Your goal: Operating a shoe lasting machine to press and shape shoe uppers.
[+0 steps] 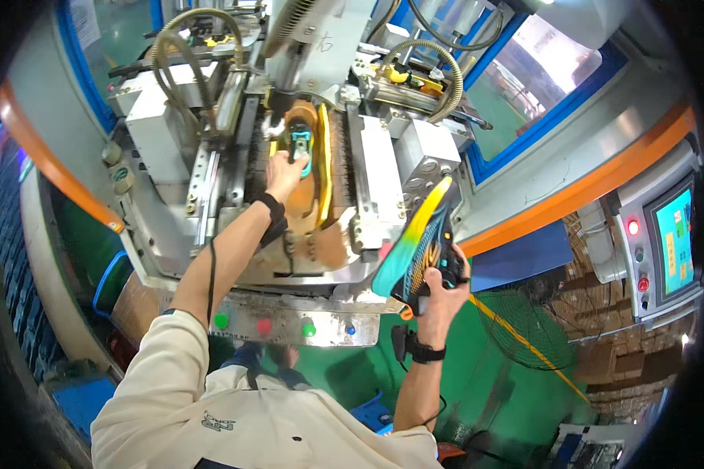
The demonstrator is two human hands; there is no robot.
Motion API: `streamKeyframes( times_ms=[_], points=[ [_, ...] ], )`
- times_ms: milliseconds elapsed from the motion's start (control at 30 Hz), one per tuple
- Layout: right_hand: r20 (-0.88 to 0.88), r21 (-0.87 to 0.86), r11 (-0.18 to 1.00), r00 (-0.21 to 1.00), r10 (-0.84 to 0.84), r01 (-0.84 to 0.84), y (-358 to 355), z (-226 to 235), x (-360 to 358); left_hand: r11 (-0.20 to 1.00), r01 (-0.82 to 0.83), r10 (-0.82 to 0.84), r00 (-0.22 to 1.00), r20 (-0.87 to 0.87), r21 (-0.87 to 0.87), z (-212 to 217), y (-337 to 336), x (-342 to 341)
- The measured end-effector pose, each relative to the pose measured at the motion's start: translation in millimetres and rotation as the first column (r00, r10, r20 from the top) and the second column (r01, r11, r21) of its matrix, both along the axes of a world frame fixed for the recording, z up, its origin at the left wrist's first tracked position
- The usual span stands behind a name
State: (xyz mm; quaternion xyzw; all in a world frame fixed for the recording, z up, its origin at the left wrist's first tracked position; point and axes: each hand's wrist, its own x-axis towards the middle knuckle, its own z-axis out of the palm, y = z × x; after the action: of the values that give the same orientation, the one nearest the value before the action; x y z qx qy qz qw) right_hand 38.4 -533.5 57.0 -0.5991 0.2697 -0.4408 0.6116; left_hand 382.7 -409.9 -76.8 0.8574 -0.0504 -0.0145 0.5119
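Note:
My left hand (284, 175) reaches into the machine, its fingers closed around a small teal and black piece (300, 142). That piece lies in a worn brown pad (305, 205) with a long yellow strip (325, 164) along its right side. Whether it is part of a shoe or of a fixture, I cannot tell. To the right of the machine bed, my right hand (444, 293) grips a sports shoe (422, 246) by its dark collar end. The shoe is tilted, its teal and yellow sole facing left and up. Black bands circle both my wrists.
White blocks (160, 125) and metal rails flank the pad, with curved hoses above. A front panel (281, 316) carries green, red and blue buttons. An orange-edged frame (587, 184) curves around the right side. Farther right stands a control screen (674, 241) beside red buttons.

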Motion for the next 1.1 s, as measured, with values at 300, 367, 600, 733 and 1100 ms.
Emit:
streamKeyframes(
  times_ms=[300, 367, 600, 733, 1100],
  points=[
    [-0.316, -0.247, 0.965, 0.933, -0.171, 0.093, -43, 37, 82, 0.955, -0.169, 0.096, 0.954, 0.282, 0.245, -38, -11, 74],
    [-0.367, -0.197, 0.980, 0.925, -0.099, 0.027, -61, 47, 143, 0.987, 0.013, -0.042, 0.982, -0.184, -0.158, -10, 23, 71],
    [-0.863, -0.334, 0.749, 0.505, 0.002, -0.573, -30, 26, 366, 0.595, -0.110, -0.475, 0.751, -0.459, -0.796, 91, 204, -60],
    [-0.891, -0.390, 0.737, 0.430, -0.149, -0.553, 43, -59, 441, 0.686, -0.109, -0.292, 0.864, -0.410, -0.719, 135, 320, -136],
    [-0.698, -0.670, 0.471, 0.702, -0.139, -0.573, 128, -90, 383, 0.410, -0.707, 0.591, 0.687, -0.423, -0.576, 98, 433, -336]
  ],
)
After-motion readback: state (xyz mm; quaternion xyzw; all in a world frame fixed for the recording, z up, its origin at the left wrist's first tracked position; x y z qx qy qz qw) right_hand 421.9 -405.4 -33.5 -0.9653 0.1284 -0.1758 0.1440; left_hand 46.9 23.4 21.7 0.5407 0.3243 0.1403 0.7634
